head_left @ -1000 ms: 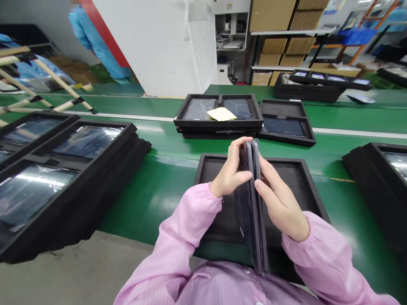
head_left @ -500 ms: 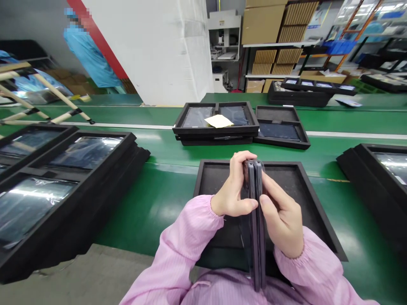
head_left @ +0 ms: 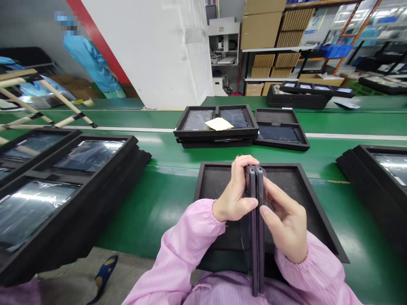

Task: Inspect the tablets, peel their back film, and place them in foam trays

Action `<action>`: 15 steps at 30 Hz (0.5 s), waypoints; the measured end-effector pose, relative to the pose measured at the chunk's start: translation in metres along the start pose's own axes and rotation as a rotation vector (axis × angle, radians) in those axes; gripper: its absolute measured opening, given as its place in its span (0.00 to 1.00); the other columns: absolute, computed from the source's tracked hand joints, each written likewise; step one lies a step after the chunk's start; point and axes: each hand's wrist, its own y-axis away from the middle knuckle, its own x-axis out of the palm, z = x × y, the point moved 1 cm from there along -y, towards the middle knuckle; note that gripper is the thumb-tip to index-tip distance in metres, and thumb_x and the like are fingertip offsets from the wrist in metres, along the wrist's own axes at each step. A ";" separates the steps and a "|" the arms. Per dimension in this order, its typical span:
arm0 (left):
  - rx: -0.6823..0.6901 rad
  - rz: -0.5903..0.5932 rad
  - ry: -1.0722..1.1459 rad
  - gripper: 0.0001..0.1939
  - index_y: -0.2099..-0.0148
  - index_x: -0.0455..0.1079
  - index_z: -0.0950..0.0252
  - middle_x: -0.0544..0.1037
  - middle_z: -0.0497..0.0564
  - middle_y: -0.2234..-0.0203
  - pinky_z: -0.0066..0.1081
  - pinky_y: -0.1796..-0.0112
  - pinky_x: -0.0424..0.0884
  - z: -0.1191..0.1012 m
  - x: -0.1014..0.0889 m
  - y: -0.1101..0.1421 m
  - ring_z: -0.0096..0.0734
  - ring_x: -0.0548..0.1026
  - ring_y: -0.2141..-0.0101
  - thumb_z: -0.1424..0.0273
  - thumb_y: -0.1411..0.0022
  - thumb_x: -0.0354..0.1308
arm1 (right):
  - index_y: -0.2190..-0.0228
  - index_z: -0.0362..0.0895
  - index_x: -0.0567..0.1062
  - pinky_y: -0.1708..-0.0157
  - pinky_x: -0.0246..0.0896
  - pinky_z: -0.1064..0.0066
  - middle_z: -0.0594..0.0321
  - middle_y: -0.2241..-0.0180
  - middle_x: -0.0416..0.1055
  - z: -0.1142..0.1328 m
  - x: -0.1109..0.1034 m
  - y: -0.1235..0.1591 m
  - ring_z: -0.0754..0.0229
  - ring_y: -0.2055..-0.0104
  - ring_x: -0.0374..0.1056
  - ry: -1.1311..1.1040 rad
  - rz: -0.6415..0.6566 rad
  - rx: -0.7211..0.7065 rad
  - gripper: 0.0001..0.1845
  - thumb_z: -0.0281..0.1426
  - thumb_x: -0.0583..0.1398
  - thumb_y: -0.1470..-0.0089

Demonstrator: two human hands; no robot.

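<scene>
Two dark tablets (head_left: 257, 245) stand on edge, face to face, with their narrow sides toward me. My left hand (head_left: 234, 192) is closed around the left side and far end of the pair, its thumb on the near edge. My right hand (head_left: 288, 224) grips the right side, fingers behind and thumb by the edge. A bit of clear film shows at the right tablet's upper corner. Beneath the hands lies a shallow black foam tray (head_left: 219, 180), partly hidden by my arms and the tablets.
Stacked black trays (head_left: 127, 165) holding film-covered tablets stand on the left, more trays (head_left: 356, 163) on the right. Ahead, a tray stack (head_left: 219, 137) bears a yellow paper (head_left: 219, 123), beside another tray (head_left: 281, 145). All rest on a green bench (head_left: 159, 195). A person (head_left: 89, 63) stands beyond.
My right thumb and palm have shifted slightly down and outward along the tablets. The view has tilted a little. A shoe now shows on the floor at lower left.
</scene>
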 end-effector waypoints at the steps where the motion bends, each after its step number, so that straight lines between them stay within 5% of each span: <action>1: -0.005 -0.003 -0.007 0.32 0.46 0.52 0.59 0.59 0.56 0.51 0.54 0.41 0.52 0.000 0.000 0.000 0.51 0.60 0.47 0.42 0.42 0.45 | 0.44 0.48 0.73 0.44 0.68 0.53 0.60 0.44 0.71 0.000 -0.001 0.000 0.46 0.43 0.68 0.005 0.009 0.003 0.28 0.23 0.60 0.47; 7: -0.015 -0.069 0.023 0.29 0.48 0.55 0.59 0.62 0.54 0.54 0.53 0.40 0.51 -0.003 0.006 0.002 0.48 0.63 0.49 0.43 0.41 0.47 | 0.57 0.46 0.81 0.57 0.77 0.65 0.59 0.53 0.79 0.009 -0.001 -0.008 0.50 0.53 0.77 -0.042 -0.102 0.103 0.18 0.23 0.63 0.50; 15: -0.016 -0.112 0.073 0.25 0.49 0.56 0.58 0.62 0.53 0.55 0.53 0.40 0.50 -0.005 0.012 0.004 0.46 0.63 0.50 0.46 0.40 0.48 | 0.68 0.46 0.79 0.60 0.78 0.68 0.60 0.60 0.81 0.021 0.002 -0.019 0.52 0.60 0.79 -0.028 -0.139 0.188 0.09 0.25 0.64 0.55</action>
